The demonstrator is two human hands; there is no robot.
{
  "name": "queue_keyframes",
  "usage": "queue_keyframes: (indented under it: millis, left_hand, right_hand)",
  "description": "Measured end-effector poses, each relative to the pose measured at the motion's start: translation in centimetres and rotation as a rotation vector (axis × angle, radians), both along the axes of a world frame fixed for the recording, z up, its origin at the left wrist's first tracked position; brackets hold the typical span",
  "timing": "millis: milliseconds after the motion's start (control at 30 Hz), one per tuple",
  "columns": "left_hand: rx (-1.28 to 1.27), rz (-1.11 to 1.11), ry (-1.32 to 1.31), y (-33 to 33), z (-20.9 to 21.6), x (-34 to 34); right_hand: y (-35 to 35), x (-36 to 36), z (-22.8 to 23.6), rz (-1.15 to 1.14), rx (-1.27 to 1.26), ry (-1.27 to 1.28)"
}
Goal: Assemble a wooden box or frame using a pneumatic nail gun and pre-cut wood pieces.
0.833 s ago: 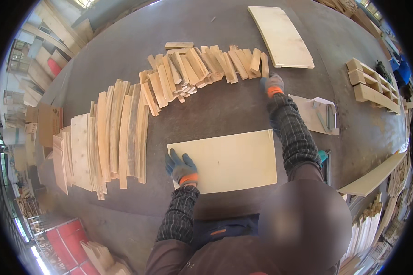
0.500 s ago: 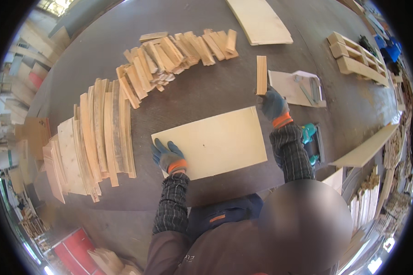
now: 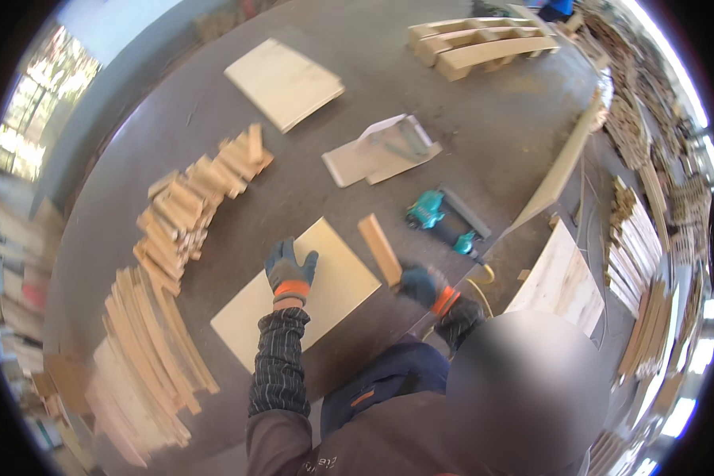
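A rectangular pale wooden board point(image 3: 343, 270) lies flat on the dark worktable. My left hand point(image 3: 290, 271), in a grey-blue work glove with an orange cuff, rests on it near the far edge, fingers spread. To the right of the board, my right hand point(image 3: 423, 287) grips the near end of a short wooden block point(image 3: 380, 251). That hand is smeared by motion, and the block tilts away to the far left. Beyond it on the table lies a teal nail gun point(image 3: 440, 218) with a long grey magazine.
Short wooden blocks point(image 3: 186, 202) lie heaped at left, beside long wooden strips point(image 3: 147, 337). Farther off are stacked boards point(image 3: 285, 83), a torn cardboard piece point(image 3: 357, 163) and a pallet-like wooden frame point(image 3: 492, 51). A yellow hose point(image 3: 484, 279) runs near the table edge.
My view has turned to the right. The left hand has shifted from the board's left side toward its far edge. My right hand has come back nearer my body, still holding the block.
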State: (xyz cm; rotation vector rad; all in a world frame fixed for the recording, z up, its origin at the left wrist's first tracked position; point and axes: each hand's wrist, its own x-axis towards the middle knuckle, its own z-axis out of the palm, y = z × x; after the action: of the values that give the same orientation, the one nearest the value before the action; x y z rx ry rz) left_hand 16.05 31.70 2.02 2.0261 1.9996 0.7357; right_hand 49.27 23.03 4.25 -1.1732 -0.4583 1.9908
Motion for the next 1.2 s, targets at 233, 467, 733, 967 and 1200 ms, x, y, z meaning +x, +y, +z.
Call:
queue_keyframes:
  millis: [233,467,733,967,1200]
  left_hand:
    - [-0.396,0.06,0.227,3.8,0.6,4.5]
    - [-0.671,-0.256,-0.222,3.5,5.5,5.0]
    - [-0.675,-0.508,-0.637,-3.2,18.8,3.6]
    - [-0.566,-0.596,-0.601,-6.3,25.0,4.2]
    - [-0.542,-0.607,-0.179,-2.5,24.2,8.6]
  right_hand:
    - [-8.5,3.0,3.7,0.269,0.055,-0.609]
    - [-9.8,5.1,3.5,0.017,0.136,-0.441]
    - [-11.3,-0.3,18.0,0.223,0.206,0.0]
    - [-13.8,-1.3,16.1,0.379,0.386,-0.042]
    - [-14.0,-1.1,15.6,0.414,0.737,-0.318]
